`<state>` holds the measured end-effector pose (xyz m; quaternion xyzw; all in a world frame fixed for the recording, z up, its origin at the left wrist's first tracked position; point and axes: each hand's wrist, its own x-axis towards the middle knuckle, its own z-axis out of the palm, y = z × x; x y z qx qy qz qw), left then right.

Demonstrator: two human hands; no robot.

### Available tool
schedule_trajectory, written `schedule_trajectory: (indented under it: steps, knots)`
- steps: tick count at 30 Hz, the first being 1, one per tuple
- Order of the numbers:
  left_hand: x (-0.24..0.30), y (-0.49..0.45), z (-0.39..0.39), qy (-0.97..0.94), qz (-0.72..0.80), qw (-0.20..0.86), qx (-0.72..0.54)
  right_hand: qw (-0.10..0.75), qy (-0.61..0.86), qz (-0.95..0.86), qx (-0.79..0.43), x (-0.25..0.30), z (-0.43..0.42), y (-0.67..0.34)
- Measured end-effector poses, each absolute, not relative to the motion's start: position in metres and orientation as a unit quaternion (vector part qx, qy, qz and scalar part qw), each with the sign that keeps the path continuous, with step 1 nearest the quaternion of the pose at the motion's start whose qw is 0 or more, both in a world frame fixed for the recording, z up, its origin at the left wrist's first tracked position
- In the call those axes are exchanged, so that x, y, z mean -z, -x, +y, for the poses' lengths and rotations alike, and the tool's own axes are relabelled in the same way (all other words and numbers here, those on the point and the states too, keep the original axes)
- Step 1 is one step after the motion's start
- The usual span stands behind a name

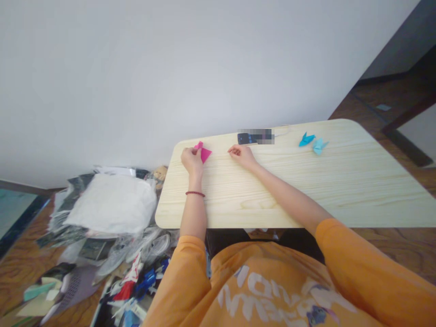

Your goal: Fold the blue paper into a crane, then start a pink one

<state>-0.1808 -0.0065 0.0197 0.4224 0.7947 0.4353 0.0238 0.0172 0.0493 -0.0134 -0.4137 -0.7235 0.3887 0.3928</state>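
Note:
My left hand is closed on a piece of bright pink folded paper at the left end of the table. Thumb and fingers pinch its left side, and a pointed flap sticks out to the right. Part of the paper is hidden behind the fingers. To the right of it, my right hand rests low over the tabletop with its fingers curled in, and nothing shows in them. Farther right lie two folded paper figures, a darker blue one and a light blue one.
A phone, partly blurred out, lies at the back of the pale wooden table, against the white wall. A thin cable runs behind it. Plastic-wrapped packages and a box of mixed items crowd the floor at left.

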Motion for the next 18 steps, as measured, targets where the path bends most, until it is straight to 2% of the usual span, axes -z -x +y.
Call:
schedule_trajectory:
  steps: [6, 9, 13, 18]
  knots:
    - [-0.032, 0.165, -0.005, -0.460, 0.718, 0.029, -0.521, 0.427, 0.416, -0.697, -0.400, 0.013, 0.052, -0.016]
    - [-0.038, 0.147, -0.001, -0.454, 0.674, 0.080, -0.577, 0.462, 0.413, -0.683, -0.387, 0.006, 0.055, -0.020]
    - [-0.042, 0.121, 0.010, -0.406, 0.608, 0.232, -0.642, 0.491, 0.420, -0.684, -0.339, -0.009, 0.061, -0.040]
    - [-0.041, 0.088, 0.028, -0.318, 0.503, 0.467, -0.654, 0.520, 0.406, -0.683, -0.314, -0.024, 0.068, -0.086]
